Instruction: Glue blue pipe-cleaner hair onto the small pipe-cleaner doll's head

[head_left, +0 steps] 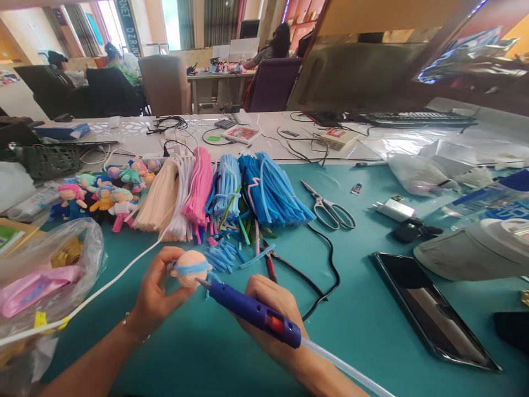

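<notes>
Between the thumb and fingers of my left hand (155, 300) is a round peach doll head (193, 263) with a light blue band across it. My right hand (275, 309) is wrapped round a dark blue glue gun (252, 309), with a clear glue stick (343, 366) coming out of its back end. The nozzle points left and meets or nearly meets the lower right side of the head. Short blue pipe cleaner pieces (223, 255) lie just beyond the head on the green mat (363, 309).
Bundles of peach, pink and blue pipe cleaners (281, 193) lie across the middle, beside small dolls (122, 207). Scissors (328, 207), red-handled pliers (270, 267) and a phone (433, 309) are to the right. A white cable (124, 270) crosses the left side. People sit in the background.
</notes>
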Tool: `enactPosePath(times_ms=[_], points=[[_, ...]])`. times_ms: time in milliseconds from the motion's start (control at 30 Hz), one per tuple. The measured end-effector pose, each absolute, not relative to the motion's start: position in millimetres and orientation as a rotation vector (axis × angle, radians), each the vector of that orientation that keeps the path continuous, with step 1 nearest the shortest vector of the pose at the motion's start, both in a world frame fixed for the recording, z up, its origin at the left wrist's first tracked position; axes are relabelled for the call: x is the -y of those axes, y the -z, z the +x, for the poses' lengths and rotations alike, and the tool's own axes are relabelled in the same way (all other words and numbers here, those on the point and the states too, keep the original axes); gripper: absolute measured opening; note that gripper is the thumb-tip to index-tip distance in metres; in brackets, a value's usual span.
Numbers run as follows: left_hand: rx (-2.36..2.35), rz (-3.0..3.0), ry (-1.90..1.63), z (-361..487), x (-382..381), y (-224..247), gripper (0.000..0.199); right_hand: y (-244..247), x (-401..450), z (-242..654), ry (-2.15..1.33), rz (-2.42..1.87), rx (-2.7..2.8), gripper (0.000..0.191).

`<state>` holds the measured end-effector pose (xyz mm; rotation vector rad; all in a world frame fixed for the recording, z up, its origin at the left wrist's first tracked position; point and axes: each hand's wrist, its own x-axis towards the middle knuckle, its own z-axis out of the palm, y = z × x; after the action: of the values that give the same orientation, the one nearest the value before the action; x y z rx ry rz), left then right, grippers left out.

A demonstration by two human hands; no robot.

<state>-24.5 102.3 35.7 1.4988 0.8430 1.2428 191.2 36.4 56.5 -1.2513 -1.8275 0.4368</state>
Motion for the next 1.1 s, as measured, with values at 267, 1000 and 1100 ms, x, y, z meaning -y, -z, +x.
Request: enactPosePath(times_ms=[267, 1000, 1100], points=[[-0.864, 1.477, -1.234, -22, -101, -40, 0.035, -54, -36, 194, -0.424, -1.24, 1.833, 0.028], [-0.897, 1.506, -1.223, -22, -102, -40, 0.037, -62, -34, 192, -0.635, -1.071, 1.739, 0.01], [-0.883, 1.524, -1.214, -22, -102, -39, 0.037, -62, -35, 192, -0.636, -1.063, 1.756, 0.01]])
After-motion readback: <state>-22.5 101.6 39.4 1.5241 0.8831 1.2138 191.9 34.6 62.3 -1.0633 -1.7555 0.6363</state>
